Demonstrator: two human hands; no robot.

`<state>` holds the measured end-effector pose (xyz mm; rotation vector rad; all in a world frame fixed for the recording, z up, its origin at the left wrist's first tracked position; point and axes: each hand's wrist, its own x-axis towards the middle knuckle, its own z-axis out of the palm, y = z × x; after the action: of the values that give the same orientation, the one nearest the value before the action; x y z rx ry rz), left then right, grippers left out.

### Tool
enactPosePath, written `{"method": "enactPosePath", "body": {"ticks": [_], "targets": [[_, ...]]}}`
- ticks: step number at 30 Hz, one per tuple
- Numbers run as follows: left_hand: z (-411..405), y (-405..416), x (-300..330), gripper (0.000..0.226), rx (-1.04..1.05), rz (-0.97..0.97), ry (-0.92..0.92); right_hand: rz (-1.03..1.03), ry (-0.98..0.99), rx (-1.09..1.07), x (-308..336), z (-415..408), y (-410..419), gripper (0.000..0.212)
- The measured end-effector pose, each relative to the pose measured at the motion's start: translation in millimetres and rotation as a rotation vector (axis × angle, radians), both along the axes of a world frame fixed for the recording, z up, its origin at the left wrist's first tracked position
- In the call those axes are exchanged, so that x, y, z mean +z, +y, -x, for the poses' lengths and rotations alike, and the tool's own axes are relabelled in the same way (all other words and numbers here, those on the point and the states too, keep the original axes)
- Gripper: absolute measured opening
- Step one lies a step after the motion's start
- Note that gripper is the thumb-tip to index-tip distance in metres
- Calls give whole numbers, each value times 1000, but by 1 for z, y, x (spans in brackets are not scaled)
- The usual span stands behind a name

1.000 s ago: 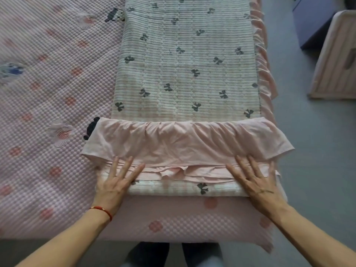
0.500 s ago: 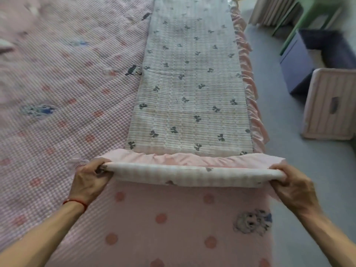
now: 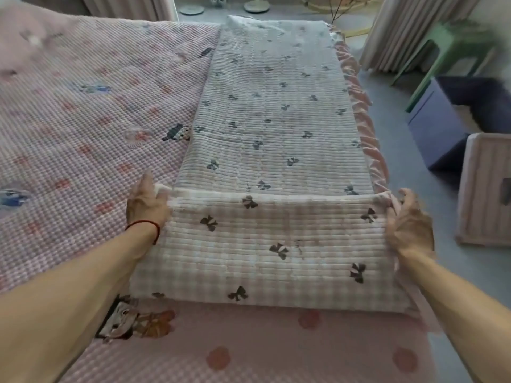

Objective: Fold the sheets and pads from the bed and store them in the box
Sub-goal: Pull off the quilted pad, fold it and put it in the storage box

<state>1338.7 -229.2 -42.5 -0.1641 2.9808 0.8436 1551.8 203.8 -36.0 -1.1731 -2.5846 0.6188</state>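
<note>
On the right side of the bed (image 3: 83, 111), which is covered in a pink quilted spread with red dots and cartoon figures, lies one long cream quilted pad (image 3: 276, 111) printed with small dark bows and edged with a pink ruffle (image 3: 359, 106). Its near end is turned over onto itself, so a folded band with a faint pink check lies across the pad nearest the person. Two hands work at this fold. The left hand (image 3: 146, 203), with a red cord (image 3: 149, 225) around the wrist, grips the left end of the folded band, fingers curled round its far corner. The right hand (image 3: 409, 225) clutches the right end, fingers wrapped round the edge where the ruffle bunches.

Right of the pad, on the grey floor (image 3: 401, 167), stands one dark blue open-topped box (image 3: 448, 123). Nearer than the box is one pale pink ribbed container (image 3: 486, 189) with a dark slot in its side. Behind the box stands one green plastic stool (image 3: 448, 51). Beyond the far end of the pad hang pale curtains (image 3: 401, 26), and round stand bases sit on the floor there, too blurred to identify.
</note>
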Motion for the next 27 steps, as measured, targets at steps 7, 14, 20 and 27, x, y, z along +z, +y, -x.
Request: {"method": "enactPosePath", "body": {"ticks": [7,14,20,27], "targets": [[-25,32,-75,61,-268,341,-148,-189,-465,324,-80,-6,-21,67],[-13,30,-110,61,-277,445,-57,-80,-399,186,-111,1,-21,70],[-11,30,-115,65,-290,423,-94,-156,-459,191,-120,8,-24,75],[-10,37,-108,65,-257,439,-110,-208,-423,211,-128,11,-19,75]]}}
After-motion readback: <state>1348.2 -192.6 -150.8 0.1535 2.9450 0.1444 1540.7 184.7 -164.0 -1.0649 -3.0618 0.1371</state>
